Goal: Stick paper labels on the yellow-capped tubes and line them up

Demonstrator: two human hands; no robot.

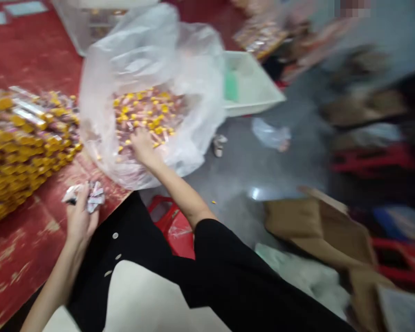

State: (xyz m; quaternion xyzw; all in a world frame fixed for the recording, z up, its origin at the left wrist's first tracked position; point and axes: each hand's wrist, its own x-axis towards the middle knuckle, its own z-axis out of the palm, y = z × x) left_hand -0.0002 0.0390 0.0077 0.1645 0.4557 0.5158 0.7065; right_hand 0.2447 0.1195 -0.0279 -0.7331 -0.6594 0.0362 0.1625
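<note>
A large clear plastic bag stands open at the table edge, holding a heap of small yellow-capped pieces. Into that heap reaches my right hand; its fingertips are buried and blurred, so whether it grips a piece cannot be told. My left hand, just over the table's near edge, is closed on a crumpled white printed wad, which looks like paper or film. Something small and black shows at the wad's left side. Left of the bag, a big stack of yellow-capped clear tubes lies on the table.
The red table has a worn, scratched top. Behind the bag is a translucent bin; a pale tray sits to its right. Below are a red stool and, farther right, an open cardboard box. Plastic scraps litter the grey floor.
</note>
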